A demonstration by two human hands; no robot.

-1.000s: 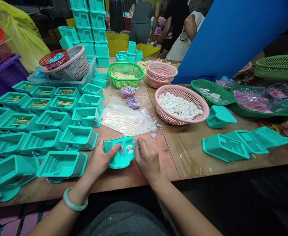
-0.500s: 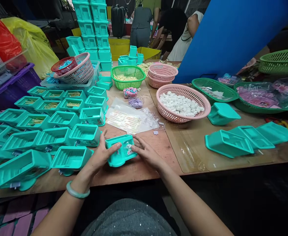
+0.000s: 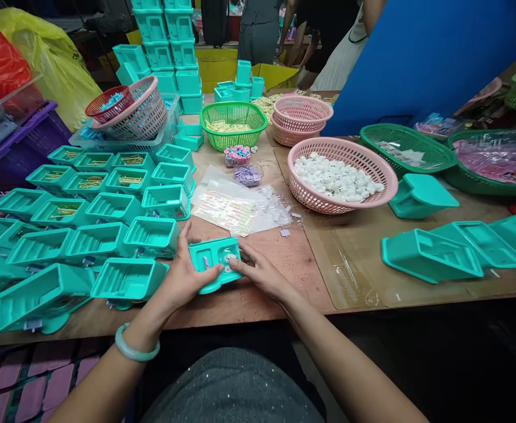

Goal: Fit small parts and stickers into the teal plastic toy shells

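Note:
Between my two hands, just above the wooden table's near part, is a turquoise plastic box [image 3: 215,252] tilted so that its decorated face points up at me. A small white figure shows behind a clear window on it, with a lilac piece to the left. My left hand [image 3: 186,273] grips the box's left side, thumb across the lower front. Around its right side wraps my right hand [image 3: 258,270], thumb pressed by the window. Just beyond the box lie a sticker sheet [image 3: 225,210] and loose clear plastic pieces [image 3: 275,205].
Rows of turquoise boxes [image 3: 128,279] fill the left side. A pink basket of white figures [image 3: 394,176] stands right of the sheet, and a green basket [image 3: 234,138] behind. More turquoise boxes [image 3: 432,255] lie at right. A blue panel [image 3: 399,70] leans behind; people stand beyond.
The box has tipped back, so its decorated face now shows more fully. My left thumb has slid lower on it. The camera view has shifted slightly.

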